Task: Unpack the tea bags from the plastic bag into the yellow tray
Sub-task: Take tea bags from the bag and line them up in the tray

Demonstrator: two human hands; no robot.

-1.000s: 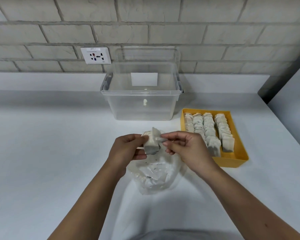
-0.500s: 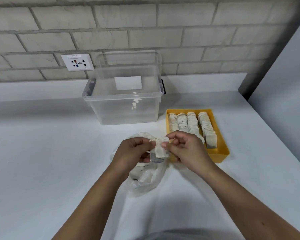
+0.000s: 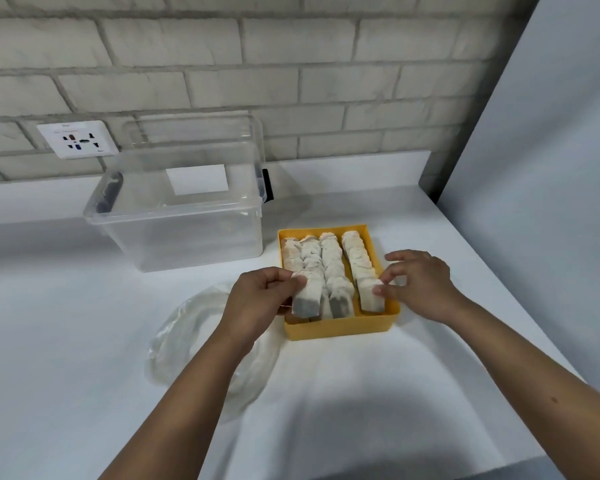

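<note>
- Pinches tea bag [image 3: 307,296] with left hand [image 3: 257,299] at yellow tray [image 3: 340,329] front-left; may jam, buckling rows.
- Touches tray's right row [image 3: 361,268] with right hand [image 3: 420,285], grip unclear; may topple bags.

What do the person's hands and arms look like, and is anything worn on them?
The left hand and the right hand are bare: no gloves, rings, watch or bracelet show. The left forearm and the right forearm are bare too, with no sleeve in view up to the picture's edge. The right one has a small spot.
</note>
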